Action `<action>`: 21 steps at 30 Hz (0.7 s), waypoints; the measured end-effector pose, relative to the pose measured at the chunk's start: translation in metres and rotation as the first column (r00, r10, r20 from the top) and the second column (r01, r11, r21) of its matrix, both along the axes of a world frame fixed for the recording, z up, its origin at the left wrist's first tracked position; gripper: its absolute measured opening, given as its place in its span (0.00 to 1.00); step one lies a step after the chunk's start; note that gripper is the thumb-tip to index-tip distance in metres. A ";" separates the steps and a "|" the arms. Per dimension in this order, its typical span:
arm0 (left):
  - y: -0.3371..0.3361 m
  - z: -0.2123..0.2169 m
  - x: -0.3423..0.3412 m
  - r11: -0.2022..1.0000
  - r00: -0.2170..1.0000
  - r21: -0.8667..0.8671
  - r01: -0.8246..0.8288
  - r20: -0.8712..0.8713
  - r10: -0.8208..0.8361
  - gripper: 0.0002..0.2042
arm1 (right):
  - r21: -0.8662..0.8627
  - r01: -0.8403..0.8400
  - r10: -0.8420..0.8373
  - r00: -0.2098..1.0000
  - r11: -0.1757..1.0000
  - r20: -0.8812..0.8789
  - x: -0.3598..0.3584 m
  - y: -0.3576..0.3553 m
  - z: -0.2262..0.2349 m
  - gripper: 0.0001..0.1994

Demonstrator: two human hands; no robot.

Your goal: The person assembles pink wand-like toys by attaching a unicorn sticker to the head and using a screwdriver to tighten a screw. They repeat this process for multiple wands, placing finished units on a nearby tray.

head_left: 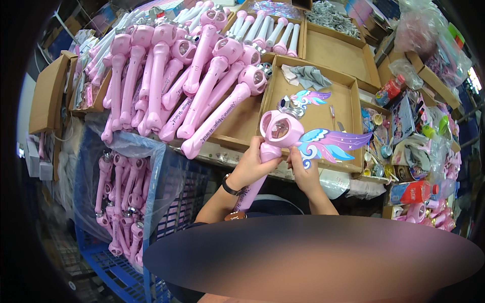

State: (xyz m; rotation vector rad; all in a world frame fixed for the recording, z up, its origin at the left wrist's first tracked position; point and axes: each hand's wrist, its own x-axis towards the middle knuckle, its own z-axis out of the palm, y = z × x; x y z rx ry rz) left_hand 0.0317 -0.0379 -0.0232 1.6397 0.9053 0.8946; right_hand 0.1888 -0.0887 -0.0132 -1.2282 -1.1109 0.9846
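Note:
My left hand [251, 164] is wrapped round the neck of a pink toy wand [273, 136], just under its round head with clear windows. The wand tilts up and away from me, a silver piece on top. At the head's right side is a wing [333, 145] in blue, pink and purple. My right hand [304, 174] pinches this wing's inner lower edge, close against the wand head. A second wing [309, 97] shows just beyond the silver top; whether it touches the wand I cannot tell.
A cardboard tray [348, 93] lies beyond my hands, with a grey cloth [312, 77] and a small screwdriver-like tool [332, 113]. Pink wands [212, 96] are piled to the left. More wands fill a blue crate [154, 202]. Small pots and bottles [389, 91] crowd the right.

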 end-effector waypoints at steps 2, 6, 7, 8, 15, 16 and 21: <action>0.001 0.000 0.000 0.966 0.991 -0.242 0.092 0.117 -0.065 0.24 | -0.010 -0.024 0.025 0.999 1.000 0.020 0.004 0.000 0.000 0.09; 0.003 0.001 0.004 0.914 0.972 -0.371 0.163 0.219 -0.085 0.24 | 0.103 -0.005 0.003 1.000 0.995 0.022 0.007 0.006 -0.007 0.09; 0.003 0.000 0.005 0.904 0.973 -0.397 0.159 0.219 -0.075 0.24 | 0.096 0.005 -0.006 1.000 0.995 0.008 0.007 0.008 -0.010 0.09; 0.004 0.000 0.006 0.894 0.970 -0.418 0.164 0.231 -0.070 0.25 | 0.090 0.005 -0.005 1.000 0.996 -0.001 0.008 0.010 -0.012 0.09; 0.003 -0.004 0.006 0.833 0.943 -0.507 0.220 0.328 -0.049 0.27 | 0.117 0.027 -0.038 0.995 0.993 0.092 0.010 0.013 -0.018 0.09; 0.004 -0.004 0.006 0.829 0.938 -0.510 0.229 0.344 -0.047 0.27 | 0.110 0.028 -0.038 0.996 0.994 0.083 0.011 0.013 -0.018 0.09; 0.001 -0.008 0.011 0.925 0.986 -0.366 0.099 0.162 -0.042 0.25 | 0.096 0.099 -0.111 0.986 0.990 0.128 0.008 0.012 -0.020 0.08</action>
